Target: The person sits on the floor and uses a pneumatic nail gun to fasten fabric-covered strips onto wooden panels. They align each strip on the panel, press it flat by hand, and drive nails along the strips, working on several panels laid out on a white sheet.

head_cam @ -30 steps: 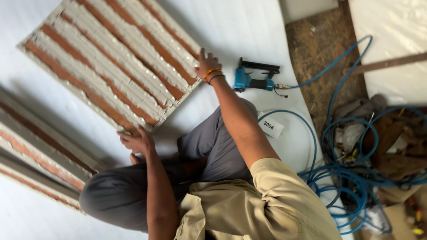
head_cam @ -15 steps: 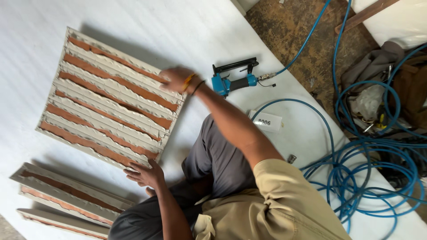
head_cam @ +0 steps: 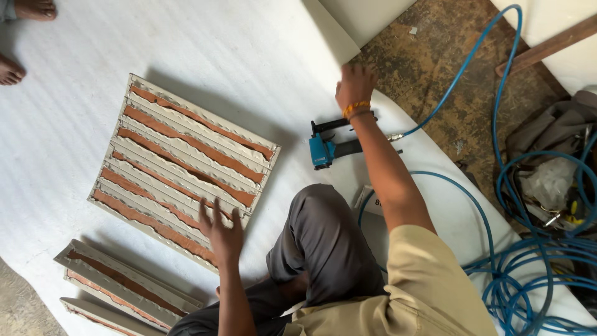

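Now, far left, two narrower slatted frames (head_cam: 121,286) lie on the white sheet (head_cam: 205,50), and beside them the big slatted panel (head_cam: 183,168), white ribs over red-brown strips, lies flat. Half a second ago my left hand (head_cam: 222,233) rested down by my knee; now it hovers at the panel's near edge, grip spread wide, fingers apart, holding nothing. My right hand (head_cam: 354,86) has left the panel's top corner and lifted past the blue nail gun (head_cam: 329,146), fingers loosely open, empty, touching nothing. Farther right the blue air hose (head_cam: 497,261) coils across the floor
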